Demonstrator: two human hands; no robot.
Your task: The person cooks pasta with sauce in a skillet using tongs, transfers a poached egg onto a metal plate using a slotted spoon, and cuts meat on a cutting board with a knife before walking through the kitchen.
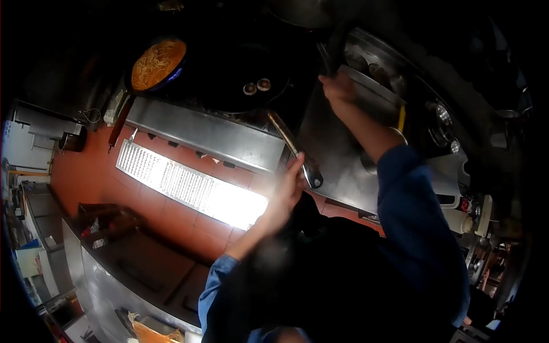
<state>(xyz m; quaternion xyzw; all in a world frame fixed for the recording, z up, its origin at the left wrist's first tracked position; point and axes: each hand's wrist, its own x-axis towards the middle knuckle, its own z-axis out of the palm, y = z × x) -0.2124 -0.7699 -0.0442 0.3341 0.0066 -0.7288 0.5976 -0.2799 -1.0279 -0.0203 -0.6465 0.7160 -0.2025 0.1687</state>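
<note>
My left hand (pixel 293 180) is wrapped round the metal handle (pixel 283 131) of a large dark frying pan (pixel 229 103). Two small round pale pieces with brown centres, like mushroom slices (pixel 257 87), lie in that pan. Further right, my right hand (pixel 339 90) is raised over the steel counter (pixel 337 148), its fingers closed on a dark slender utensil (pixel 324 57). Motion blur and shadow hide what kind of utensil it is.
A second pan with noodles in orange sauce (pixel 159 64) sits at the back left, over a blue flame (pixel 174 77). Metal containers (pixel 374 71) line the back right. A yellow handle (pixel 402 117) stands on the counter. Below lies a tiled floor (pixel 143 200) with a bright grate (pixel 189 183).
</note>
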